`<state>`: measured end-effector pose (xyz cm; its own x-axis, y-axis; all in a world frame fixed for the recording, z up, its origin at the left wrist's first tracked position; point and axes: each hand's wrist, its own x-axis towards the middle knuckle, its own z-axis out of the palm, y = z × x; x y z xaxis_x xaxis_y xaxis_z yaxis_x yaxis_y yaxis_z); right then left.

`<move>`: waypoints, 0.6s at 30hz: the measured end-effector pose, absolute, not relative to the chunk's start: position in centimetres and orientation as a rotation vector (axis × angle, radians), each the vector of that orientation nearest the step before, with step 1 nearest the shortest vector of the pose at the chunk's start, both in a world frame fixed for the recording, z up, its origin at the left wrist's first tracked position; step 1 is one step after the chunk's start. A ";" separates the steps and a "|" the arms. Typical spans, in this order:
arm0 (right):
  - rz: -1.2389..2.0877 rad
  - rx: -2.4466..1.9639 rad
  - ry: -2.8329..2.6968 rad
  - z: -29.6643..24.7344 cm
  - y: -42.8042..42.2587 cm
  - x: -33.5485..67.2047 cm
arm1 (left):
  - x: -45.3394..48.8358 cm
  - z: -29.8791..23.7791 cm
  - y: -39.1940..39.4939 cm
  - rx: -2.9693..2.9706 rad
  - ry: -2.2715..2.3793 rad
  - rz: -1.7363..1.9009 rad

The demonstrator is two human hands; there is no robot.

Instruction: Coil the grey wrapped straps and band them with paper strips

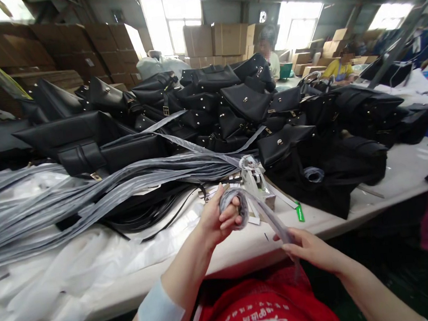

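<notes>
**A:** What is each grip doing?

**B:** The left hand (219,219) is raised, wrist bent, palm turned toward the wearer, fingers curled closed around a coil of grey strip (237,204) wound round them. The right hand (309,248) sits lower and nearer the body, fingers pinched on the free end of that same strip, which runs taut and slanting between the two hands.

**A:** What's the strip like?

**B:** Thin, flat, translucent grey, like plastic film ribbon with a slight sheen. A white band (158,314) wraps the left forearm.

**A:** And just beyond the left grip?

**B:** A small white tape dispenser (253,177) on the white counter (400,175); a green marker (300,213) lies to its right. Fanning leftward from the dispenser is a big bundle of long grey strips (88,193), lying over loose black straps (147,212) and crinkled clear plastic sheeting (58,276).

**A:** Farther out?

**B:** A heap of black leather handbags (212,105), smooth and matte with small metal clasps. Behind those, stacked cardboard boxes (217,39) and two seated people, well apart from the hands.
</notes>
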<state>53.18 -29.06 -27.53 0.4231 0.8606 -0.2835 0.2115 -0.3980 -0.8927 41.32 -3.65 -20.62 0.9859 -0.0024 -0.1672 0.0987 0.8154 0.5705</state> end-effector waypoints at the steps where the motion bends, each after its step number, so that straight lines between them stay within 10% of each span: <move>1: 0.933 -1.869 -0.893 -27.9 -28.6 52.7 | 41.5 -19.9 -3.4 0.605 0.162 0.001; 9: 1.383 -1.164 -0.819 -25.4 -23.4 47.9 | 44.9 -22.2 -4.9 1.431 0.302 0.836; 18: 1.338 -1.157 -0.795 -22.3 -22.7 53.1 | 41.2 -23.6 -5.7 2.553 0.137 0.158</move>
<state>53.06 -22.66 -22.34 0.1236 0.9763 -0.1779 -0.3106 -0.1322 -0.9413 41.17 -5.73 -23.64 0.9878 0.1313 0.0834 0.0639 -0.8313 0.5521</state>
